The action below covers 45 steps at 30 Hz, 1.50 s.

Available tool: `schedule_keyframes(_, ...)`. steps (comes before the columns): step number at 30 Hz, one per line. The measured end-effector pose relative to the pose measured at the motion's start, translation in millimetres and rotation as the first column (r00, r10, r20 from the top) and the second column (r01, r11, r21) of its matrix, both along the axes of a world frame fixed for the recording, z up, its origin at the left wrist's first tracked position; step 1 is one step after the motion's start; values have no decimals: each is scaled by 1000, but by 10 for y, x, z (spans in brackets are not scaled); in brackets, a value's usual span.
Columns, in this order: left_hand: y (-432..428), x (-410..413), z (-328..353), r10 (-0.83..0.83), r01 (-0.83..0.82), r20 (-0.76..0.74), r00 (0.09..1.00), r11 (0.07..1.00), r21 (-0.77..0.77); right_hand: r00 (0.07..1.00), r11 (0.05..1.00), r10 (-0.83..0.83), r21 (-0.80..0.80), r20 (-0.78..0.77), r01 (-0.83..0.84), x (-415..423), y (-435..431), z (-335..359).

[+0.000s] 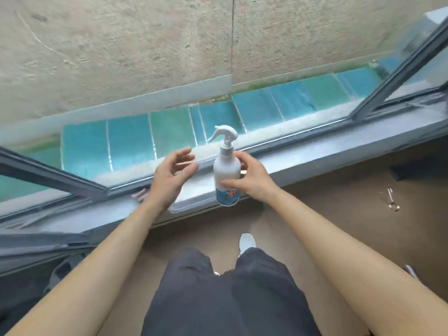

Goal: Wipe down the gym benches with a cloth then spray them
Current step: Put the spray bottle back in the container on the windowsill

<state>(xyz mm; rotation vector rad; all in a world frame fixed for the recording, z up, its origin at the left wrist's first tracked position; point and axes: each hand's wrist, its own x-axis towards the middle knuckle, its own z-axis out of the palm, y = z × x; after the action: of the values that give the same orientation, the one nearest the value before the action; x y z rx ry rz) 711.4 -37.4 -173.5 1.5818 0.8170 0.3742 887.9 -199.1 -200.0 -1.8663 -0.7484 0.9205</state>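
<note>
- Holding the white spray bottle (pixel 226 169) in the right grip (pixel 253 179), thumb across the front, fingers curled round the back.
- With the left grip (pixel 173 177) wide and loose just beside the bottle, touching nothing.
- Upright on the grey window sill (pixel 303 163), near its front edge, trigger head on top.
- Hard to make out: a pale flat item (pixel 186 202) on the sill below the left wrist, and a pinkish scrap (pixel 139 196) partly hidden behind that forearm.
- Too blurred to read the bottle's label.
</note>
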Motion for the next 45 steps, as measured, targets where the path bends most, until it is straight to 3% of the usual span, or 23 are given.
schedule_keyframes(6,582,160,35,-91,92,-12,996,994,55,972,970,234,-64,18,-233,107,686,-405)
schedule_keyframes(11,851,242,-262,-171,176,-44,984,975,139,948,942,314,-146,57,-303,117,946,-700)
schedule_keyframes(15,921,365,-602,-350,361,-87,933,904,229,949,936,300,-222,93,-274,136,1002,-938)
schedule_keyframes(19,979,502,-938,-305,344,-179,935,904,255,945,924,306,-275,113,-266,269,1074,-1066)
schedule_keyframes(23,923,610,-1312,-267,350,-299,916,896,273,978,943,180,-301,105,-142,548,1158,-1136)
schedule_keyframes(26,844,716,-1544,-212,318,-355,910,908,273,965,937,219,-306,143,-167,663,1231,-1171)
schedule_keyframes(29,837,793,-1711,-155,268,-373,915,923,276,935,902,329,-337,132,-270,678,1333,-1250)
schedule_keyframes(33,825,765,-1878,-88,180,-367,926,958,225,915,885,367,-365,167,-288,670,1486,-1367)
schedule_keyframes(38,764,581,-2069,-77,159,-402,913,972,175,825,794,520,-480,219,-373,544,1591,-1459)
schedule_keyframes(42,818,472,-2046,-51,140,-409,911,972,189,822,797,518,-483,237,-363,408,1632,-1511)
schedule_keyframes(45,892,235,-1985,-29,103,-407,913,981,162,875,832,430,-474,223,-288,360,1552,-1540)
